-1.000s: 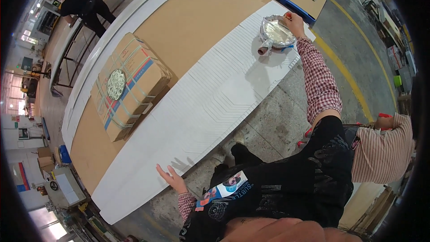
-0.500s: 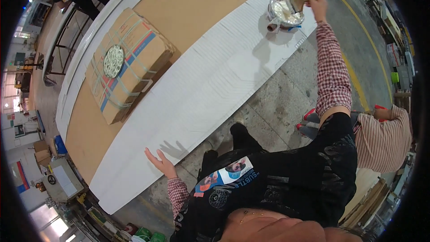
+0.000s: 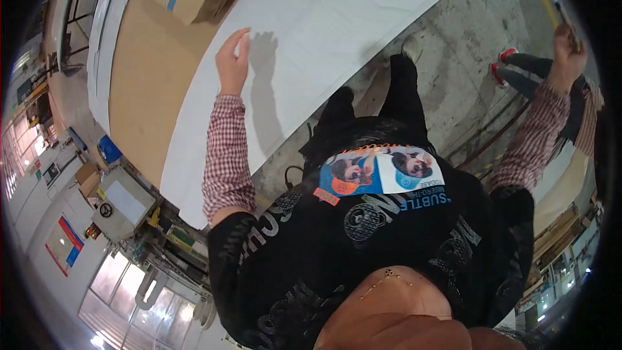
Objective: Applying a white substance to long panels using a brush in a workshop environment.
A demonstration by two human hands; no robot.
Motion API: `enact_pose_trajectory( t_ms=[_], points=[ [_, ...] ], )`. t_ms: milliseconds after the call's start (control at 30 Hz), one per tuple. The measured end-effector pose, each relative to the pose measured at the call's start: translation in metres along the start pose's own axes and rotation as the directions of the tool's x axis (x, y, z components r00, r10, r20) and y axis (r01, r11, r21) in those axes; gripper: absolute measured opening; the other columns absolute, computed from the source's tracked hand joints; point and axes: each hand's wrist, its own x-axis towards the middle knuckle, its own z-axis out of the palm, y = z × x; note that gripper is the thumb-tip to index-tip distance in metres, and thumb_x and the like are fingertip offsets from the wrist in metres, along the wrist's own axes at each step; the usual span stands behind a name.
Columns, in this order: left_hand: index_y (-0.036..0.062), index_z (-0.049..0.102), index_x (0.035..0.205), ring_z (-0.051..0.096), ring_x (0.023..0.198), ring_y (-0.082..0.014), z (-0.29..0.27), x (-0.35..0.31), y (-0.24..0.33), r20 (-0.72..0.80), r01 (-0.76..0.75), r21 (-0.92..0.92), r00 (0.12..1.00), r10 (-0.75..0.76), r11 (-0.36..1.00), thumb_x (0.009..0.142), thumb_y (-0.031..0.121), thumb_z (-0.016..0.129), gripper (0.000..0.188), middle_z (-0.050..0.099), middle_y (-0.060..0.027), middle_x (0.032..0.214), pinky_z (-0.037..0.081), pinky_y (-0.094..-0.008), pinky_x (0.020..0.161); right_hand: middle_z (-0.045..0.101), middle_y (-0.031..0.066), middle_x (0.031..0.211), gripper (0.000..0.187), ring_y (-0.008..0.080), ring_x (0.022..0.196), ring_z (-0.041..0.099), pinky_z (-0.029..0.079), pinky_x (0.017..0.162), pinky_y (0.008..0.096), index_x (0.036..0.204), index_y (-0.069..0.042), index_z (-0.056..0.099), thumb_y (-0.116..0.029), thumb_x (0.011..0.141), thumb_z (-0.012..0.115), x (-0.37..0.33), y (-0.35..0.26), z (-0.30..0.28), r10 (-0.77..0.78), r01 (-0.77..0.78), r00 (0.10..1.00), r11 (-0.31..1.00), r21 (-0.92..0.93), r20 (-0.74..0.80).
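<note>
A large white sheet (image 3: 337, 32) lies along the near side of a brown board (image 3: 146, 104), where a strapped box (image 3: 194, 1) rests, perhaps as a weight. The left hand (image 3: 232, 63), apparently empty and loosely open, hangs above the sheet beside its own shadow, perhaps for balance; the right hand (image 3: 567, 61), out past the sheet, curls around a blurred dark object (image 3: 575, 40).
</note>
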Motion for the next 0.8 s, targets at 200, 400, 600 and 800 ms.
enact_pose_trajectory(
  t_ms=[200,400,600,800],
  points=[
    [0.0076,0.056,0.120,0.046,0.121,-0.0362,-0.007,-0.144,-0.093,0.158,-0.241,0.310,0.967,0.200,0.920,0.084,0.027,0.064,0.042,0.052,-0.0160,0.127,0.036,-0.0460,0.098,0.052,0.0165,0.099,0.042,0.0266,0.090,0.046,0.041,0.081,0.0370,0.096,0.007,0.060,-0.031,0.082,0.069,-0.221,0.113,0.089,0.274,-0.221,0.946,0.935,0.278,-0.171],
    [0.0044,0.027,0.143,0.012,0.139,-0.0432,-0.060,-0.301,-0.116,0.311,-0.140,0.574,0.949,-0.057,0.807,0.070,0.062,0.067,0.102,0.015,-0.0251,0.150,0.016,-0.0578,0.107,0.056,0.0156,0.112,0.032,0.0229,0.094,0.051,0.043,0.084,0.0332,0.095,0.002,0.063,-0.028,0.085,0.069,-0.343,0.190,0.141,0.267,-0.231,0.949,0.951,0.205,-0.169],
    [0.0015,0.017,0.146,0.004,0.139,-0.0471,-0.089,-0.354,-0.142,0.301,-0.138,0.669,0.949,-0.096,0.730,0.065,0.054,0.076,0.113,0.006,-0.0283,0.151,0.013,-0.0574,0.109,0.056,0.0151,0.109,0.017,0.0202,0.088,0.052,0.044,0.078,0.0323,0.096,0.000,0.055,-0.016,0.095,0.051,-0.411,0.239,0.183,0.199,-0.224,0.949,0.972,-0.076,-0.244],
    [0.0005,0.016,0.145,0.008,0.138,-0.0469,-0.101,-0.338,-0.160,0.335,-0.196,0.723,0.938,-0.089,0.663,0.070,0.053,0.073,0.108,0.008,-0.0320,0.148,0.014,-0.0578,0.108,0.054,0.0114,0.100,0.020,0.0186,0.086,0.054,0.046,0.075,0.0324,0.096,-0.001,0.054,-0.018,0.096,0.043,-0.495,0.279,0.222,0.133,-0.210,0.948,0.944,-0.254,-0.290]
  ],
)
